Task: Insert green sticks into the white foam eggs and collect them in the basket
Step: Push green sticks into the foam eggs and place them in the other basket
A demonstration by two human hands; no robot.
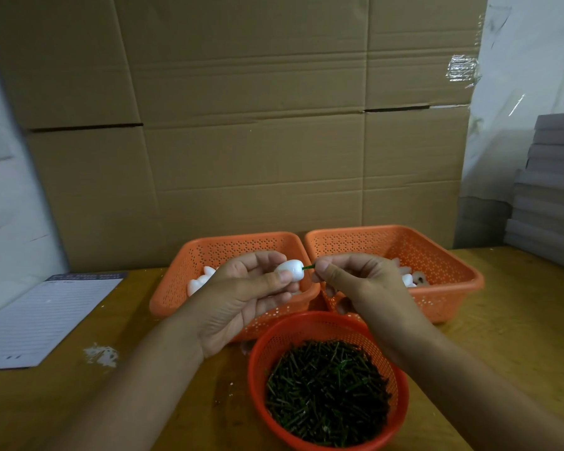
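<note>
My left hand (241,294) grips a white foam egg (290,270) between thumb and fingers, above the left orange basket (183,271). My right hand (358,281) pinches a green stick (308,267) whose tip is in the egg's right end. Several plain foam eggs (199,283) lie in the left basket. The right orange basket (437,255) holds a few white eggs (409,278), partly hidden behind my right hand. A round red basket (267,346) near the front is filled with several green sticks (326,392).
A lined paper pad (43,317) lies at the left on the wooden table (502,304). White foam crumbs (101,354) sit beside it. A large cardboard sheet (241,125) stands behind the baskets. Stacked grey boards (551,190) rise at the right.
</note>
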